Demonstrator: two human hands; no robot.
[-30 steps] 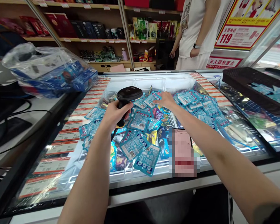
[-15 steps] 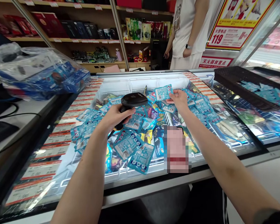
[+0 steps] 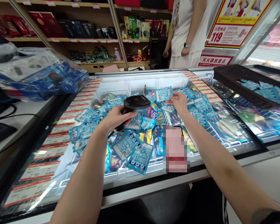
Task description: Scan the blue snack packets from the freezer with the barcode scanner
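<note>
My left hand is wrapped round the handle of a black barcode scanner, whose head points to the right. With my right hand I pinch the right edge of a small blue packet, its printed face and barcode turned towards me. Many similar blue packets lie spread over the glass top of a freezer. Two of these packets, one of them the front packet, overlap near the front. A phone with a blurred screen lies at the front edge, left of my right forearm.
On the right stands a dark basket holding more blue packets. Boxes in a clear plastic bag sit on the left counter. A person in white stands behind the freezer, before shelves. Price labels line the left glass.
The scanner has shifted slightly to the right and its head has turned a little. The blue packet in my right hand stays almost in place.
</note>
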